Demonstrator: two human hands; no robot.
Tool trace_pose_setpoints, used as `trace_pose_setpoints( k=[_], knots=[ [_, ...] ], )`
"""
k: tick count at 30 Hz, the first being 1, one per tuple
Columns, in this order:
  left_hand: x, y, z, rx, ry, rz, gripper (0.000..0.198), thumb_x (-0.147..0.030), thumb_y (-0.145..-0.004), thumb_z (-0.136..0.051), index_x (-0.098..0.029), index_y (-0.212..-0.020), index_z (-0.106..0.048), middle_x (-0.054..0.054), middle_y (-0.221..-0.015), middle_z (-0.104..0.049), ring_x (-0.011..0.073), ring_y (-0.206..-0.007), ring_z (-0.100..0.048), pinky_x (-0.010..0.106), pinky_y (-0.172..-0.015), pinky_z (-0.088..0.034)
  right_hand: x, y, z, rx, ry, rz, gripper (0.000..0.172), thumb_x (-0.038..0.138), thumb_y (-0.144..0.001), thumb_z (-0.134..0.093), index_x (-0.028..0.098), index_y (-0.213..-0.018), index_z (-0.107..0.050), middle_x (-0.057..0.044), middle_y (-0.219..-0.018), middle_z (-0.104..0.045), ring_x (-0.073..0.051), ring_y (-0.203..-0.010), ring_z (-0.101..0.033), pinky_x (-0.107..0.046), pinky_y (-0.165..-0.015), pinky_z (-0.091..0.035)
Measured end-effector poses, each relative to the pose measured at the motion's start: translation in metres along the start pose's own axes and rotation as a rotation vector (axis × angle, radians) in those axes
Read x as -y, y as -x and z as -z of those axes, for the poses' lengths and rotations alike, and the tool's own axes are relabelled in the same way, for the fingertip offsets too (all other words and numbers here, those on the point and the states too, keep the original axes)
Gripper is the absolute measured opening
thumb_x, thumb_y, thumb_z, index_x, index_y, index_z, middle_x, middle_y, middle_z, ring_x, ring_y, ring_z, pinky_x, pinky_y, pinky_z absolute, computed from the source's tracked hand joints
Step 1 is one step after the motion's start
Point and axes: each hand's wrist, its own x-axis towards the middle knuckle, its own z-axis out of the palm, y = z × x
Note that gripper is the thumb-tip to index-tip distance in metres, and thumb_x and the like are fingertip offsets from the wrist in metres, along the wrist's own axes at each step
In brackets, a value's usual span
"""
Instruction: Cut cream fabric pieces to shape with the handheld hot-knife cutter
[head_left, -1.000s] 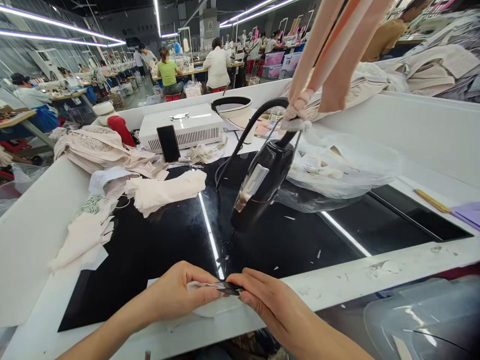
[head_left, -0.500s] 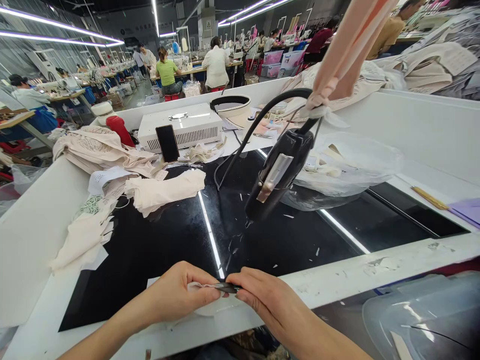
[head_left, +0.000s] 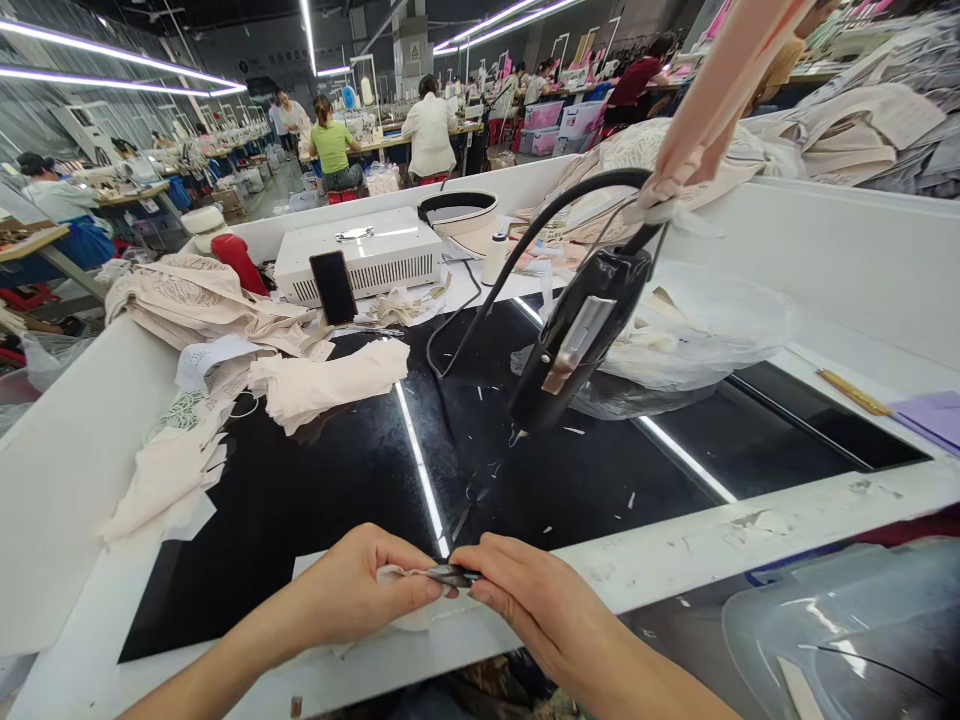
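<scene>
My left hand (head_left: 360,585) is closed in a pinch on a small pale fabric piece (head_left: 394,574) at the near edge of the black worktop (head_left: 337,480). My right hand (head_left: 517,592) meets it from the right, its fingers pinched on a small dark tool or clip (head_left: 450,575) at the fabric's edge; I cannot make out exactly what it is. A black hand-held tool (head_left: 581,335) hangs on a strap and hose above the worktop, its tip pointing down, well beyond both hands.
Cream fabric pieces (head_left: 322,380) pile at the left. A white box unit (head_left: 360,255) with a phone (head_left: 334,287) leaning on it stands at the back. A clear plastic bag (head_left: 697,330) lies right. White walls edge the table. Several people work at far benches.
The hanging black tool has swung to the right and a little up. Both hands stay pinched together in the same spot.
</scene>
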Motion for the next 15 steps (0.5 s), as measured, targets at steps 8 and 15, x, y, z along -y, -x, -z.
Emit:
trace_pose_setpoints(
  k=[8,15],
  knots=[
    [-0.0045,-0.0014,-0.0032,0.000,0.002,0.008,0.032,-0.036,-0.091,-0.059,-0.016,-0.068,-0.067,-0.004,-0.062,-0.034,0.0122,-0.064,-0.030,0.027,-0.060,-0.024,-0.0008,0.0001,-0.0022,-0.020,0.049,0.039,0.042,0.041,-0.110,-0.026,0.023,-0.108,-0.064,-0.003,-0.086,-0.062,-0.018,-0.076,-0.058,-0.029,-0.066,-0.043],
    [0.0054,-0.0023,-0.0040,0.024,-0.079,0.028,0.045,-0.052,-0.092,-0.056,-0.017,-0.065,-0.062,-0.003,-0.065,-0.034,0.0141,-0.066,-0.032,0.026,-0.061,-0.028,0.0044,0.0003,-0.0043,-0.035,0.129,0.083,0.038,0.036,-0.110,-0.031,0.021,-0.107,-0.065,-0.002,-0.089,-0.065,-0.016,-0.078,-0.062,-0.025,-0.070,-0.046]
  ],
)
